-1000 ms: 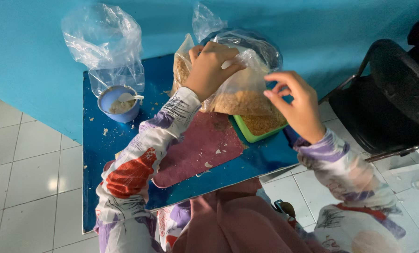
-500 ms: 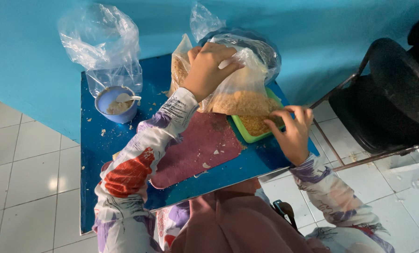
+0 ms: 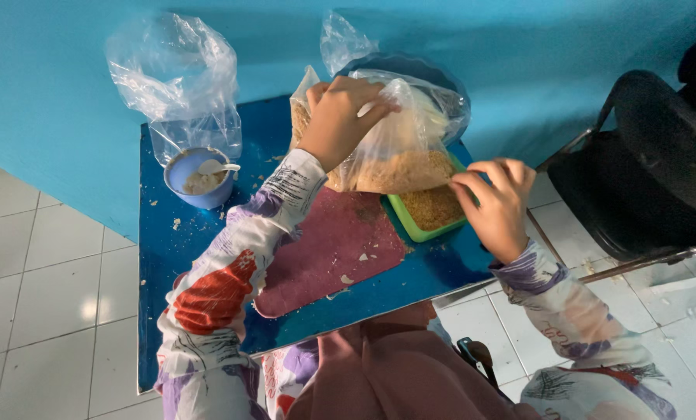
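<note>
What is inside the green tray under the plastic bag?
Golden-brown crumbs fill the visible part of the green tray. The crumb-filled plastic bag, held by the left hand and right hand, covers its far end.

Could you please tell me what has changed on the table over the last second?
The right hand dropped from the bag's right side to its lower corner, beside the green tray, and now pinches the plastic there. The left hand kept its grip on the top of the crumb bag. The blue bowl, the empty bag and the maroon mat stayed put.
</note>
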`<action>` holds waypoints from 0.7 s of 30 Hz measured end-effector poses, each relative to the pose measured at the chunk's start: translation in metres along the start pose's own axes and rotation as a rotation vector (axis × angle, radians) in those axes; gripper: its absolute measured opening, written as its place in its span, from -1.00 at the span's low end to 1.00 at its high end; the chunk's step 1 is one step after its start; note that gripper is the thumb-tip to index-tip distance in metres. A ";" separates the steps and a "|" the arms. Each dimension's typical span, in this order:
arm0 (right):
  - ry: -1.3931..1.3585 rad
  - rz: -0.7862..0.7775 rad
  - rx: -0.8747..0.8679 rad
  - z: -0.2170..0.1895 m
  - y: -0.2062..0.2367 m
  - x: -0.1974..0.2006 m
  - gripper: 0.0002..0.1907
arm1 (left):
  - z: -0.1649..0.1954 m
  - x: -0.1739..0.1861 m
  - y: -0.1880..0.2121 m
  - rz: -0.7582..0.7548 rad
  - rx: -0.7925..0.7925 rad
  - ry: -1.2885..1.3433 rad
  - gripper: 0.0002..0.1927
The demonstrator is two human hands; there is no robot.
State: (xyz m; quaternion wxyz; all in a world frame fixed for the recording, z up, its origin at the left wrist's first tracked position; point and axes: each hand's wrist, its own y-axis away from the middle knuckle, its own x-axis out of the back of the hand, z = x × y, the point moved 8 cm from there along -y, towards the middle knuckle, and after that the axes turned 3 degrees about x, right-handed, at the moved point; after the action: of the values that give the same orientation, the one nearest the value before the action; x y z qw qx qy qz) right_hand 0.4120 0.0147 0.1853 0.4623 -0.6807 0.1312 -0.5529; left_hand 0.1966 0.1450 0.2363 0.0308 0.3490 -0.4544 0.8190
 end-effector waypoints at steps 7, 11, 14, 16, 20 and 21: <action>0.041 -0.006 0.142 -0.025 -0.033 0.017 -0.86 | -0.014 -0.001 0.002 -0.029 0.082 -0.045 -0.73; -0.009 -0.011 0.228 -0.039 -0.054 0.021 -0.88 | -0.012 0.008 0.003 0.032 0.066 -0.100 -0.77; -0.271 -0.103 0.123 -0.037 -0.069 0.013 -0.90 | -0.013 0.015 0.004 0.069 0.105 -0.146 -0.77; -0.305 -0.104 0.149 -0.042 -0.079 0.013 -0.92 | -0.015 0.020 0.003 0.107 0.119 -0.120 -0.80; -0.305 -0.137 0.170 -0.050 -0.096 0.011 -0.93 | -0.030 0.027 0.005 0.139 0.224 -0.038 -0.85; -0.282 -0.131 0.194 -0.053 -0.101 0.012 -0.94 | -0.037 0.028 0.007 0.132 0.273 -0.026 -0.85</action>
State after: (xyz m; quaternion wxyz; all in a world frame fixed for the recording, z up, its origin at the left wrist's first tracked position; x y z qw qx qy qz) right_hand 0.3359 0.0352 0.2686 0.5026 -0.7107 -0.0334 -0.4911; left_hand 0.1534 0.1618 0.2354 -0.0767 0.3297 -0.3609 0.8690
